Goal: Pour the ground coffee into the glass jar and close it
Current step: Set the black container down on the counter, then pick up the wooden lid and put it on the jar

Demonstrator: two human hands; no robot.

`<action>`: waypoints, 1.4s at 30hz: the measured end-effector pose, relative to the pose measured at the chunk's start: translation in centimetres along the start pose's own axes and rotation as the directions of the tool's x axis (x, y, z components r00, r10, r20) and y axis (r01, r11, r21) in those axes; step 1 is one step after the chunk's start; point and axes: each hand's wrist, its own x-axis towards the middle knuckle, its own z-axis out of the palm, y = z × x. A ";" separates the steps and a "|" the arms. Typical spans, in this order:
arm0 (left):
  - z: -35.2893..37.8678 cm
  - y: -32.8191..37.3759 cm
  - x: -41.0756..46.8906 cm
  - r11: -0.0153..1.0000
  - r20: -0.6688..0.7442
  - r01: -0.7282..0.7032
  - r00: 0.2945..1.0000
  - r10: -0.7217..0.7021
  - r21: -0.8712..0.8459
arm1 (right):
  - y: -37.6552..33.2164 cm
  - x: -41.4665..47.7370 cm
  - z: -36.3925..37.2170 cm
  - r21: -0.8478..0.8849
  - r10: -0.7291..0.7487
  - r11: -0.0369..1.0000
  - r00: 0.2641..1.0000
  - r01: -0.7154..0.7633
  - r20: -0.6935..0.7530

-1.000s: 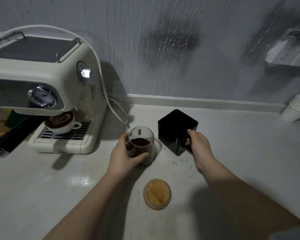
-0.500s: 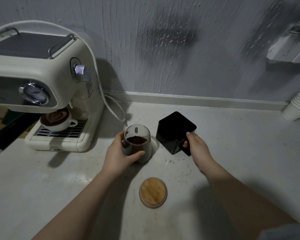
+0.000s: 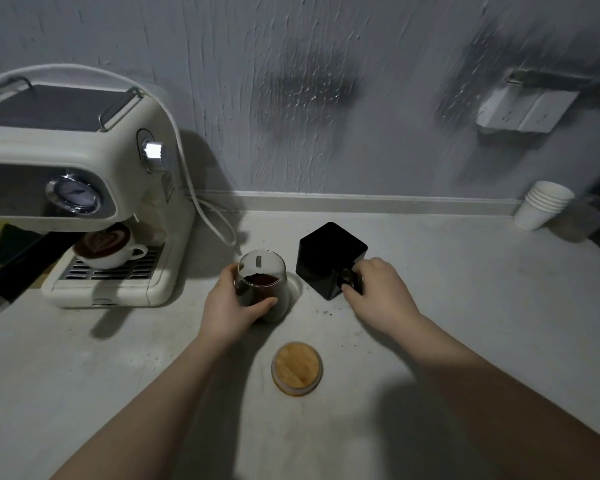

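Observation:
A glass jar (image 3: 264, 271) with dark ground coffee in its lower half stands open on the counter, and my left hand (image 3: 232, 306) wraps around its left side. To its right stands a black square container (image 3: 328, 258), resting on the counter. My right hand (image 3: 378, 292) holds the container's handle on its near right side. The round wooden lid (image 3: 297, 368) lies flat on the counter in front of the jar, between my forearms, touching neither hand.
A cream espresso machine (image 3: 84, 188) fills the left, with a latte cup (image 3: 106, 249) on its drip tray and a black portafilter handle sticking out. Stacked paper cups (image 3: 542, 204) stand at the back right. Coffee crumbs dot the counter near the black container.
The black container was tilted half a second ago and now sits level on the counter. My left hand has stayed on the jar.

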 end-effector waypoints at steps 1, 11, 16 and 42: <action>-0.1 0.0 -0.1 1.000 0.000 0.000 1.000 0.000 -0.004 | -0.6 -0.8 0.0 0.001 -0.032 0.999 0.999 0.032 0.014; -1.0 -0.5 -1.5 0.999 0.021 -0.031 0.999 0.032 -0.017 | -3.7 -5.3 5.0 0.088 0.006 0.995 0.897 -0.050 0.441; -1.1 -0.7 -1.5 0.998 0.015 -0.042 0.999 0.043 -0.037 | -4.1 -4.7 6.8 0.085 0.034 0.992 0.863 -0.089 0.505; -1.6 -0.4 -1.4 0.999 0.028 -0.036 0.999 0.037 -0.028 | -6.6 -1.2 1.5 0.167 -0.005 0.984 0.930 -0.060 0.368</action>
